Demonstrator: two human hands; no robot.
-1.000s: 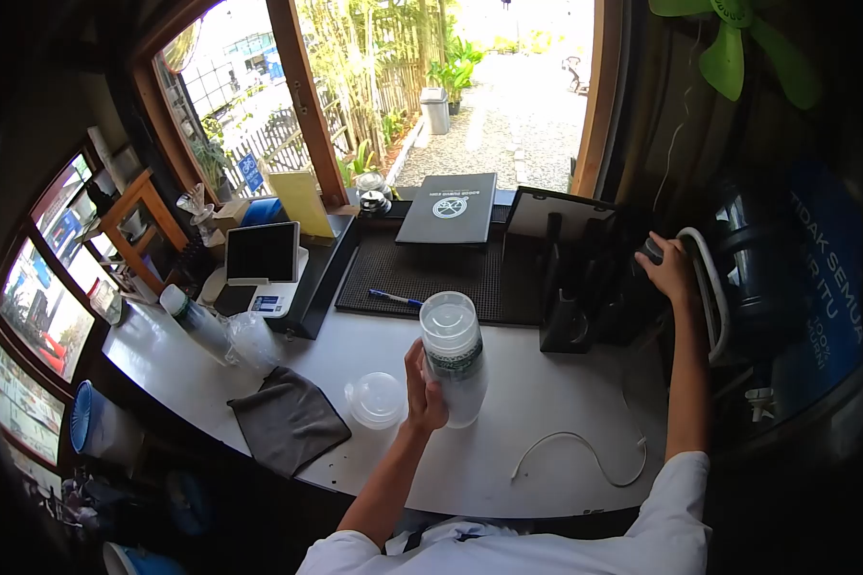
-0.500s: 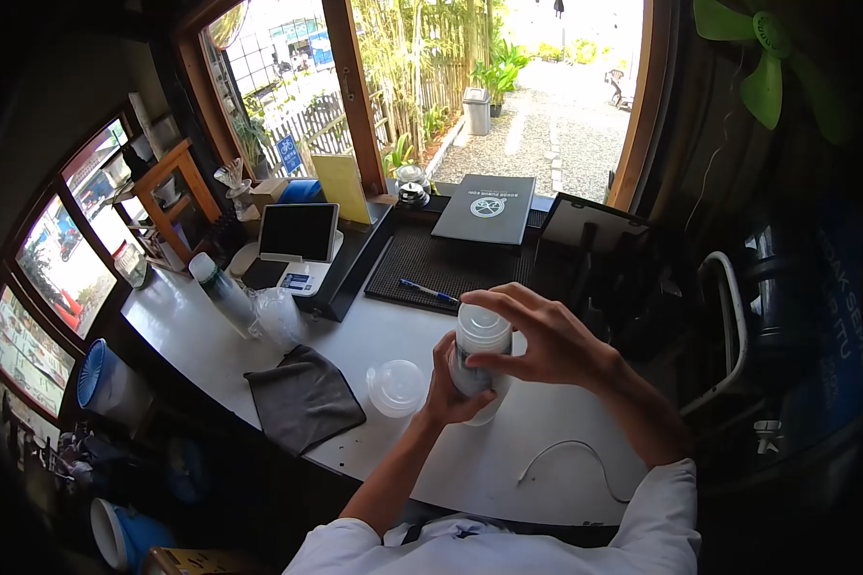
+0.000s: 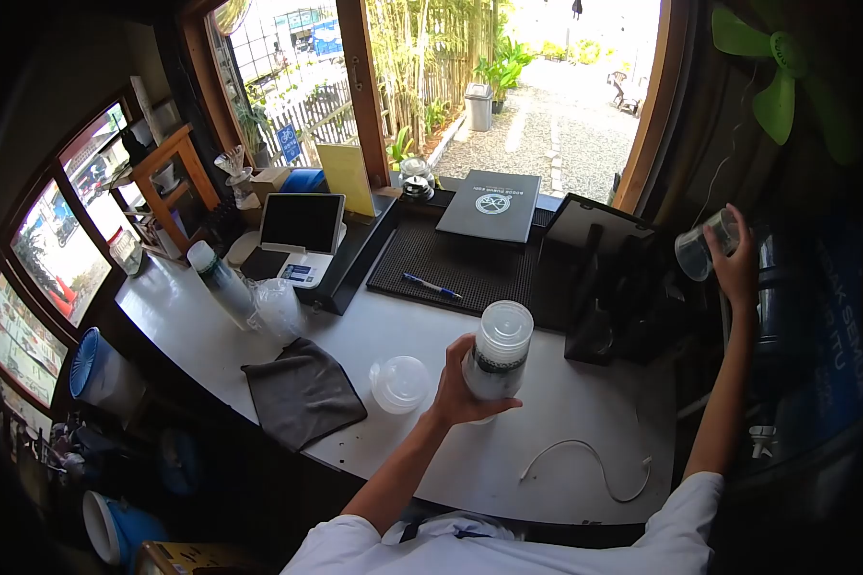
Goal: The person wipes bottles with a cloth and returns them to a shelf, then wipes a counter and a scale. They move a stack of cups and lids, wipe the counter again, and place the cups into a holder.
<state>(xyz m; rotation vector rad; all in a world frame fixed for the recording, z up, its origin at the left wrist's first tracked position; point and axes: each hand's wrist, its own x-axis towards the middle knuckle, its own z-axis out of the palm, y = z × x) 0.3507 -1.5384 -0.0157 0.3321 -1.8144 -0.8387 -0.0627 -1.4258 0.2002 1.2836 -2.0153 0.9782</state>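
Note:
My left hand [image 3: 458, 391] is wrapped round a stack of clear plastic cups [image 3: 501, 335] with a dark printed band, held upright over the white counter. Out to the right and raised, my right hand [image 3: 734, 254] grips a clear plastic cup [image 3: 697, 251], which is tilted on its side. Clear round plastic lids [image 3: 399, 383] lie on the counter just left of my left hand. A dark grey cloth [image 3: 302, 395] is spread further left, near the counter's front edge.
Another cup stack [image 3: 219, 278] leans beside a plastic bag [image 3: 276, 309]. A tablet [image 3: 302, 225] stands behind them. On the black mat lies a pen [image 3: 431, 287], with a dark menu folder [image 3: 490, 206] behind. A white cable [image 3: 585, 443] curls at front right.
My right hand has left the top of the stack and swung up to the right, carrying a cup. My left hand still holds the stack, slightly further right.

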